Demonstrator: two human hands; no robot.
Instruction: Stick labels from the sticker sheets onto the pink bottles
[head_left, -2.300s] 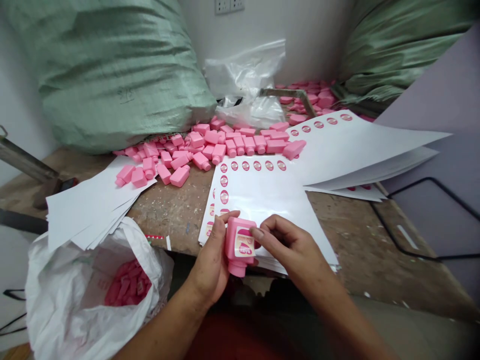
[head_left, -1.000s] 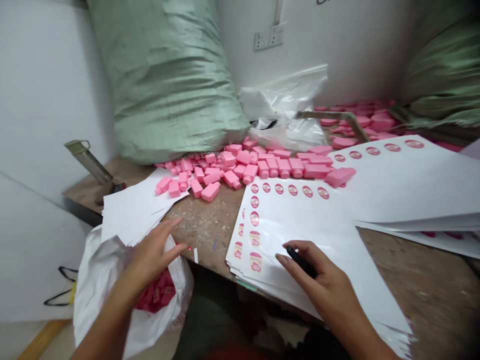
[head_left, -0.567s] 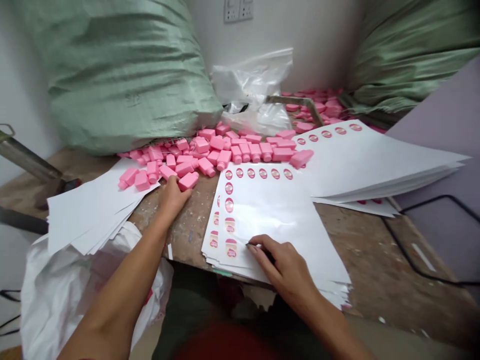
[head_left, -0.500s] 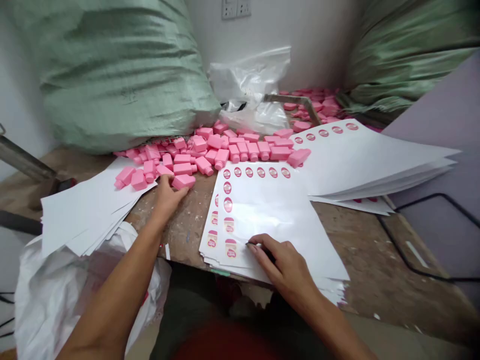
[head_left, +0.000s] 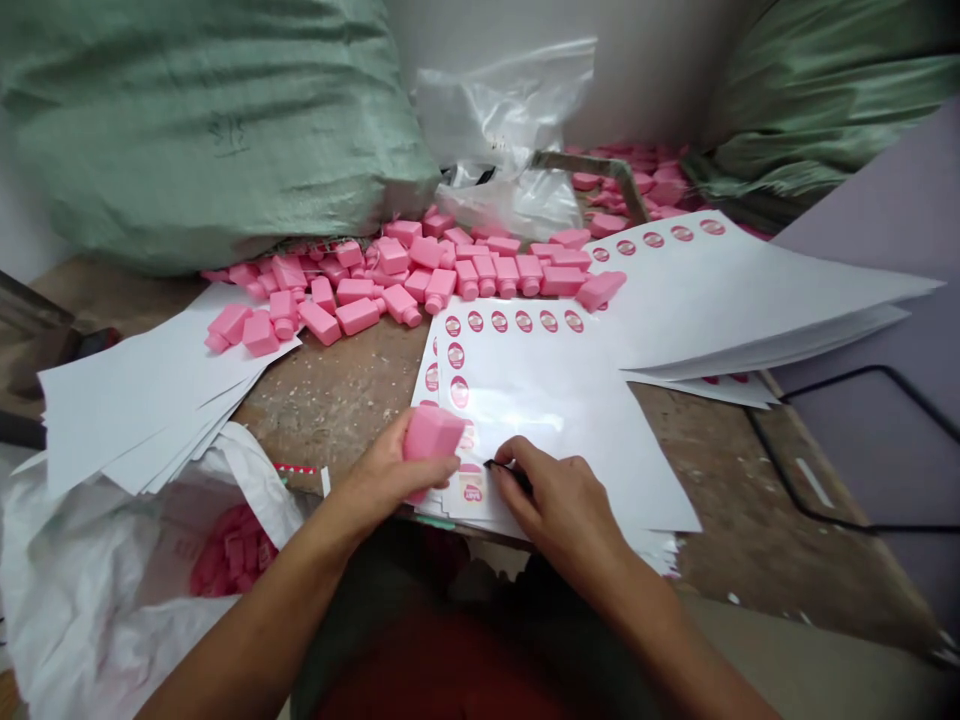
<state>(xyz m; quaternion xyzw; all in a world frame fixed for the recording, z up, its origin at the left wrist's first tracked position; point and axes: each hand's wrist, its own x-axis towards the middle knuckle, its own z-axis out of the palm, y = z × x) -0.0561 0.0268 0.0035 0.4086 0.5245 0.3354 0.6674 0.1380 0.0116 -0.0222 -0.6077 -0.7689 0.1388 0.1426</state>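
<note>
My left hand [head_left: 390, 470] is closed round a pink bottle [head_left: 433, 440], held over the left edge of a white sticker sheet [head_left: 555, 400]. Round and larger pink stickers run along the top and left side of that sheet. Over the sheet's lower left part, my right hand [head_left: 555, 495] pinches a small dark thin tool [head_left: 491, 464], beside a "BABY" sticker [head_left: 473, 487]. Much of the tool is hidden by the fingers. Several pink bottles [head_left: 358, 316] lie in a pile behind the sheet.
White sheets lie at the left [head_left: 142, 385] and back right [head_left: 750, 300]. Green sacks [head_left: 225, 130] and a clear plastic bag [head_left: 510, 110] stand behind. A white bag [head_left: 82, 590] with pink items hangs at the front left. A black wire frame [head_left: 810, 510] is at the right.
My left hand has picked up a pink bottle from the pile's front and brought it right and nearer, beside my right hand. My right hand stays over the sheet. The view has shifted slightly.
</note>
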